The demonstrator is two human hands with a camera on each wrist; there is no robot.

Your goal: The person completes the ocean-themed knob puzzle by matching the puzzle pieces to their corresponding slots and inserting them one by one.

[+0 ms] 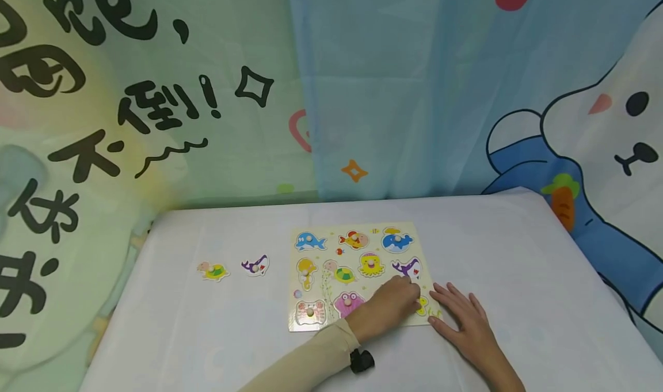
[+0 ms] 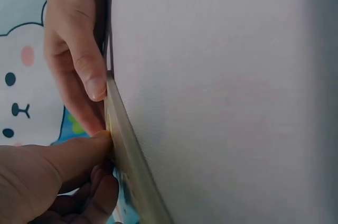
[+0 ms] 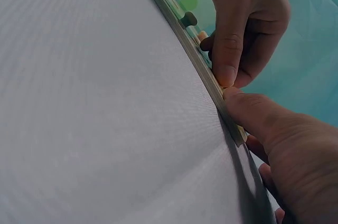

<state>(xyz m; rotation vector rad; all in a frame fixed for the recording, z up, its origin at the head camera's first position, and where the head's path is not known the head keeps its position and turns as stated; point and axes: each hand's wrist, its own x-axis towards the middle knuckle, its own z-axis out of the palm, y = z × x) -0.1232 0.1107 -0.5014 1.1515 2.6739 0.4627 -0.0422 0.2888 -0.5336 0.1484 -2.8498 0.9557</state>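
A pale-yellow sea-animal peg puzzle board (image 1: 321, 296) lies flat on the white-covered table. My left hand (image 1: 389, 303) reaches over its lower right part. Thumb and index finger of this left hand (image 3: 232, 49) pinch a small yellow puzzle piece (image 1: 423, 306), partly hidden behind the fingers, close against the board. My right hand (image 1: 468, 326) rests at the board's right edge, fingers fairly straight. In the right wrist view, the thumb of the right hand (image 3: 280, 134) presses at the board's corner, right beside the left fingertips.
Left of the board lie a loose turtle piece (image 1: 213, 271) and a loose purple whale-like piece (image 1: 256, 265). A blue dolphin (image 1: 309, 241), yellow octopus (image 1: 371, 265) and pink crab (image 1: 348, 303) show on the board. A printed curtain (image 1: 383, 92) hangs behind the table.
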